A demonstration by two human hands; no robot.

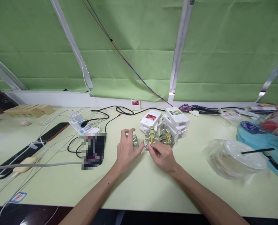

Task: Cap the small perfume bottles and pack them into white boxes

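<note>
Fingers of my L hand [127, 150] curl beside a small bottle [135, 142], my R hand's [163, 155] bunch at gold-capped bottles [152, 138]; can't tell re grip, either side. Prob. glass: light, stiff, slick, breakable; I'd take the sides, approx. mid-body. White boxes [177, 117] block behind.

"What colour is the cloth [139, 37] showing?"

"Plain green, and the 2 wires [136, 72] are running red and blue."

"How is the left pile's white top box [151, 117] looking?"

"It's displaying a pink-red picture, while the right pile's white top box [179, 116] is displaying green and white."

"The bottle caps [152, 138]?"

"They're gleaming gold, and the tabletop [187, 190] is looking pale yellow-green."
</note>
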